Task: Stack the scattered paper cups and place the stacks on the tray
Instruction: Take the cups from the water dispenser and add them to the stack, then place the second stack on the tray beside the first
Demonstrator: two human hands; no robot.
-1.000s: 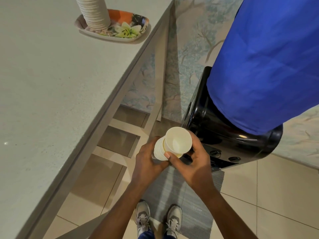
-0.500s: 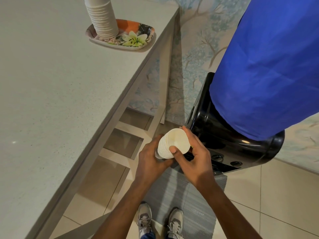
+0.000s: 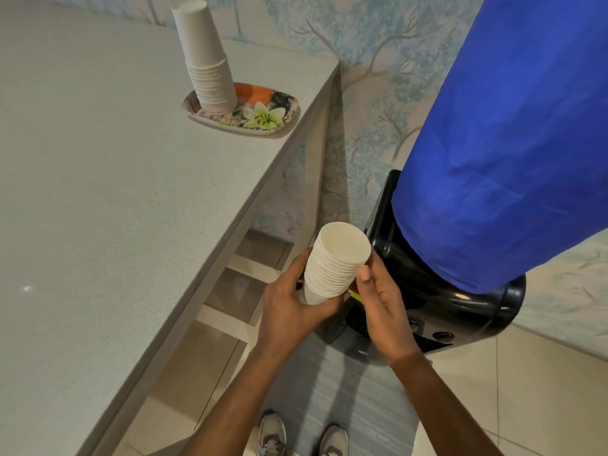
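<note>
While the held stack of paper cups (image 3: 332, 261) sits off the worktop (image 3: 108, 205), out over the floor at about five o'clock from the tray (image 3: 283, 121), both hands are busy with it. The left hand (image 3: 292, 304) has its grip wrapped round the lower cups, fingers curled underneath and thumb on the near side, carrying the weight. The right hand (image 3: 378, 311) comes in from the three o'clock side, thumb pressed to the rims near the top, fingers behind; that grip is grasping the stack too, and it looks like a steadying, squaring hold to keep the nested cups from slipping apart. The stack tilts, open mouth up and leaning toward one o'clock. Both forearms rise from the bottom edge and converge, wrists bent inward. Up at eleven o'clock the tray rests near the worktop's corner, and a taller upturned stack (image 3: 207, 67) already stands on its left end, leaving the flowered right end bare. No loose cups show on the worktop, so I'd say this is the last bundle, and the job left is to carry it up to that free space. A black dispenser (image 3: 427, 291) stands just behind the hands.
</note>
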